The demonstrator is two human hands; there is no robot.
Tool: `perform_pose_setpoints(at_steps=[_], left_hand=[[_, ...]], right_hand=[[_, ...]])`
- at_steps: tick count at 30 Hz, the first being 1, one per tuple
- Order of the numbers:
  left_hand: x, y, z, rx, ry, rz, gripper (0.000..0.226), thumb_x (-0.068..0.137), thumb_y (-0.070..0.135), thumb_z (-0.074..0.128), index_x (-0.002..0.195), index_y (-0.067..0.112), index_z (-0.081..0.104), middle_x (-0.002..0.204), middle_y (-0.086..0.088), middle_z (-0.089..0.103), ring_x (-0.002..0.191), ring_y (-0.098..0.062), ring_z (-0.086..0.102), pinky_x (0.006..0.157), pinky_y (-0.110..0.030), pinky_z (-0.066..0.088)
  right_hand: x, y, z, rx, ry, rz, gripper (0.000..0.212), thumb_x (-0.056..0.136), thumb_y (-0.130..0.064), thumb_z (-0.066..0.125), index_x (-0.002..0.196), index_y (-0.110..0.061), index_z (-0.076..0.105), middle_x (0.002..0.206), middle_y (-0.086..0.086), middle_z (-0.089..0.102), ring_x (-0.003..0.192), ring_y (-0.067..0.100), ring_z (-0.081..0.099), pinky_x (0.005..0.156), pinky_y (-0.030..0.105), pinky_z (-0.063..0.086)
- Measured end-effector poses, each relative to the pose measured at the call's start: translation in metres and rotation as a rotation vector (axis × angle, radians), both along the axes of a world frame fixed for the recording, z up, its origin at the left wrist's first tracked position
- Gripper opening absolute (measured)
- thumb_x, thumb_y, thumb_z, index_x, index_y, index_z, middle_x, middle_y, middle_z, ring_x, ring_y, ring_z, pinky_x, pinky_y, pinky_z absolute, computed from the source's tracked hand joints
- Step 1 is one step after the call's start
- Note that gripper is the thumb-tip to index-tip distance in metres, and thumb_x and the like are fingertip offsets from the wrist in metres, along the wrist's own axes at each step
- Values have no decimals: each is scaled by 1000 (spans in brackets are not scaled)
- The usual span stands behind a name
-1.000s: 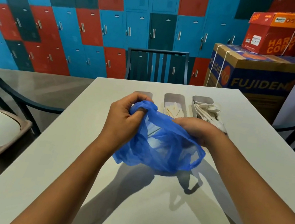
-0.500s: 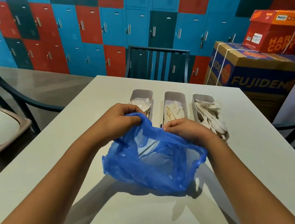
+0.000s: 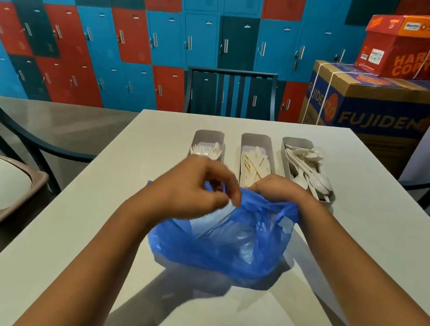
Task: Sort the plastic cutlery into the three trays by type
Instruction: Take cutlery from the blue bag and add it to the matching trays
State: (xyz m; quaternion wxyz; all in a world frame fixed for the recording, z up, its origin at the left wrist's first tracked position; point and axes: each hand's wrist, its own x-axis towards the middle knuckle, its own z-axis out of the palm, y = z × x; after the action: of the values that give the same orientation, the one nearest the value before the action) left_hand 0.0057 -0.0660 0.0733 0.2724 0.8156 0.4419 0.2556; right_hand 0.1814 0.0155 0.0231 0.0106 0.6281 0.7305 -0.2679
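One blue plastic bag (image 3: 226, 238) sits on the white table (image 3: 365, 245), and everything here is placed from it. Two hands are at the top of the bag. The left hand (image 3: 198, 188) is at the bag's near-left top edge. Its fingers are curled and look like they pinch the thin plastic, but the hand is blurry. The right hand (image 3: 274, 190) is at the bag's far top edge, fingers bent down over the plastic and holding it.

Just behind the bag stand three trays in a row. The left tray (image 3: 209, 136) holds white forks (image 3: 205, 151). The middle tray (image 3: 257, 141) holds knives (image 3: 254, 165). The right tray (image 3: 298, 144) holds spoons (image 3: 309, 173). There are too many pieces to count.

Farther behind the bag are one dark chair (image 3: 231, 91) and two stacked boxes (image 3: 375, 101).
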Motion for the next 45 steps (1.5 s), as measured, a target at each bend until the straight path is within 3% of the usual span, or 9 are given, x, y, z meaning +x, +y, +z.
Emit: perform_pose_setpoints(at_steps=[4,6,13,19,25,32,35,40,45], left_hand=[[19,9,-34,-165,658,91,24,91,18,50,103,17,71,95,5,68,89,-16,62,77,-26,49],[25,17,-54,-109,639,181,19,91,19,49,99,12,66,98,-4,65,87,-21,61,69,-28,46],[26,27,-71,-30,451,324,20,85,20,58,105,15,54,96,-1,55,93,-25,59,67,-29,41],[18,22,-62,-82,702,168,15,91,21,52,95,12,64,98,-9,66,89,-26,60,62,-28,36],[-2,28,-34,-217,101,143,17,88,8,62,81,24,63,74,11,62,58,8,58,57,-8,43],[-5,38,-23,-245,-731,292,29,89,-3,54,91,25,55,58,9,65,50,-3,57,48,-16,42],[-8,40,-23,-234,-880,383,27,89,-3,54,91,24,52,69,4,65,58,-10,58,51,-18,45],[-9,44,-22,-196,-974,468,23,91,0,51,88,23,50,83,-3,63,68,-13,58,58,-22,45],[-1,44,-31,-225,-829,396,18,90,5,56,88,23,57,77,2,62,69,-12,57,58,-21,44]], right_hand=[[2,0,-1,-15,84,-33,28,94,-17,51,111,-1,66,113,14,64,88,22,57,83,29,47],[2,-2,-2,-36,172,-14,24,94,-9,50,107,5,65,107,17,65,92,27,60,87,35,49],[10,-7,-4,-235,526,-11,31,92,6,46,66,-7,55,56,-1,53,44,6,49,43,16,42],[14,-6,-7,-91,638,-213,42,96,5,39,59,-12,32,59,3,33,56,15,29,54,26,27],[15,1,-16,-84,252,-52,25,90,1,47,70,-11,40,75,9,40,71,22,40,67,33,35],[11,-8,1,-52,50,75,18,88,-6,55,72,-13,59,68,2,51,58,14,48,54,21,44],[17,-1,8,171,291,-34,16,90,-13,59,101,-14,71,98,1,65,90,16,61,81,29,51],[3,-11,25,113,703,2,23,98,-27,45,102,-18,67,92,-3,62,71,8,54,60,20,43],[-8,-17,14,-46,675,214,16,92,-14,58,99,-8,71,74,-7,65,66,0,57,66,13,46]])
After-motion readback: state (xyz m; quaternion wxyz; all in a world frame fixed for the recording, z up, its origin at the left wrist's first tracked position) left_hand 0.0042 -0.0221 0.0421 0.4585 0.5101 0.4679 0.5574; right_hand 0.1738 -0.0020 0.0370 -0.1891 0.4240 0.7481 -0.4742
